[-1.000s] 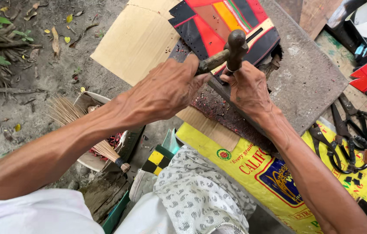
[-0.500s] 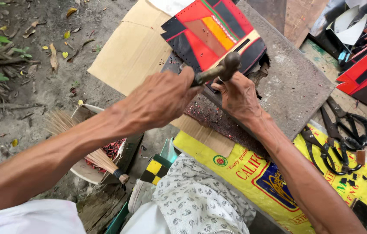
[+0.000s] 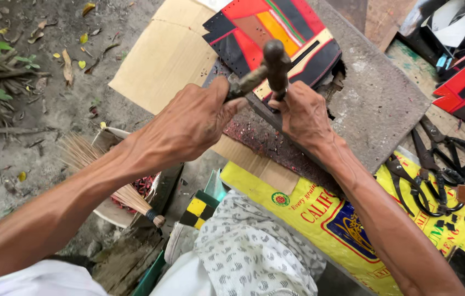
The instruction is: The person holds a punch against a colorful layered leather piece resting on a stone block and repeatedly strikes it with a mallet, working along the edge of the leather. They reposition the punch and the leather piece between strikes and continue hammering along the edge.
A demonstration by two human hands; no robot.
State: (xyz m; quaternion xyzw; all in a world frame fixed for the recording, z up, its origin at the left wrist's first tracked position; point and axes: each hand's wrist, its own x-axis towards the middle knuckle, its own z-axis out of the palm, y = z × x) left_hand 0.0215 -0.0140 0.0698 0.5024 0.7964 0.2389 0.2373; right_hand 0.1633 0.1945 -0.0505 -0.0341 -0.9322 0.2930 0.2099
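A hammer (image 3: 270, 64) is gripped by its handle in the left hand (image 3: 191, 123), its head raised over the patchwork piece (image 3: 276, 27) on a grey slab (image 3: 380, 104). Whatever is pinched in the right hand (image 3: 304, 115) is hidden by its fingers. Scissors (image 3: 441, 159) lie on a yellow sack (image 3: 320, 214); bare ground surrounds.

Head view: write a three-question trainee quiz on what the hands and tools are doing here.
1. True or false: the left hand grips the hammer by its handle.
2. What does the right hand hold upright under the hammer head? A) a thin metal punch B) a paintbrush C) a screwdriver with a yellow grip
3. Fill in: the scissors lie on the person's ____ side, on the yellow printed sack.

Key
1. True.
2. A; the punch stands on the red, black and orange patchwork piece.
3. Right.
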